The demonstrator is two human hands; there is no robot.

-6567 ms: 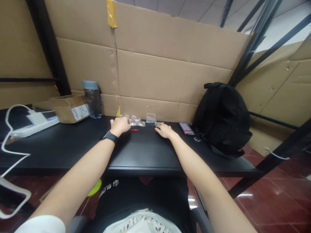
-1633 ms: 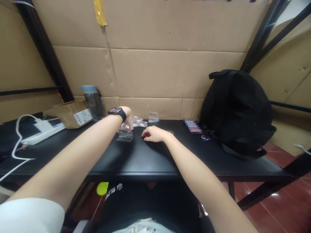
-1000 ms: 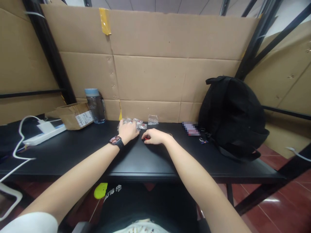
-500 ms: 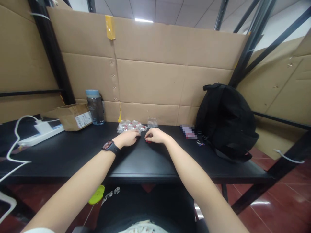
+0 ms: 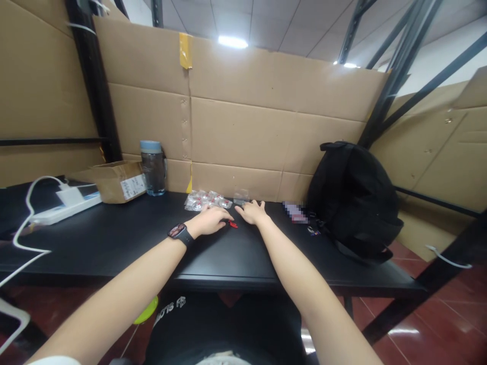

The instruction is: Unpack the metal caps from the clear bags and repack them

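A small red object (image 5: pixel 233 224) lies on the black table; its kind is too small to tell. My left hand (image 5: pixel 211 221), with a dark smartwatch on its wrist, reaches in from the left, its stretched fingertips at the red object. Just beyond that hand is a pile of small clear plastic bags (image 5: pixel 200 199) with red bits inside. My right hand (image 5: pixel 252 212) rests apart to the right, fingers spread, holding nothing that shows. Its fingertips are close to a single clear plastic bag (image 5: pixel 241 195) by the cardboard wall; I cannot tell whether they touch it.
A black backpack (image 5: pixel 353 203) stands at the right, beside a blurred-out flat item (image 5: pixel 295 212) and a small keyring (image 5: pixel 312 230). To the left are a water bottle (image 5: pixel 153 170), an open cardboard box (image 5: pixel 117 181) and a white power strip (image 5: pixel 64 209) with cables. Cardboard (image 5: pixel 236 132) closes off the back.
My right hand has let go of the red object and moved away to the right, fingers spreading near the single bag. My left hand has moved right, to the red object.
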